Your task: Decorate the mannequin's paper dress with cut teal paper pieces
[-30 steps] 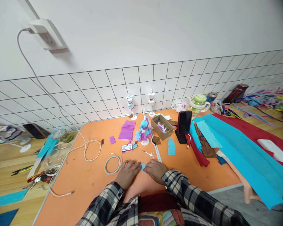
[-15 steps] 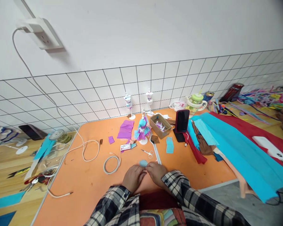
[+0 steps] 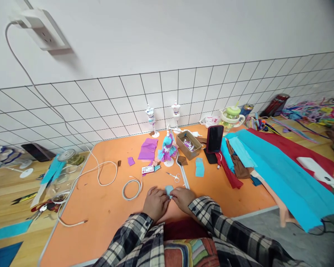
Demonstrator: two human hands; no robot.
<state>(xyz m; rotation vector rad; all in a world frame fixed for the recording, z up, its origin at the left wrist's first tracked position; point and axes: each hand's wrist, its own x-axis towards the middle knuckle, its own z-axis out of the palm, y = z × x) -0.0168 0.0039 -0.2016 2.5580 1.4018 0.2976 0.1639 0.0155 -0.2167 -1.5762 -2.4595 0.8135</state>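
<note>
Orange tabletop (image 3: 100, 207) | white grid-lined wall (image 3: 114, 107) behind | left hand (image 3: 156, 203), right hand (image 3: 183, 198) both grasping pale-blue piece (image 3: 169, 190)

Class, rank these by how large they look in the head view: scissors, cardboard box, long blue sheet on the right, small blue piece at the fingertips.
1. Blue sheet
2. Box
3. Scissors and blue piece: too alike to rank, with the piece partly covered.
</note>
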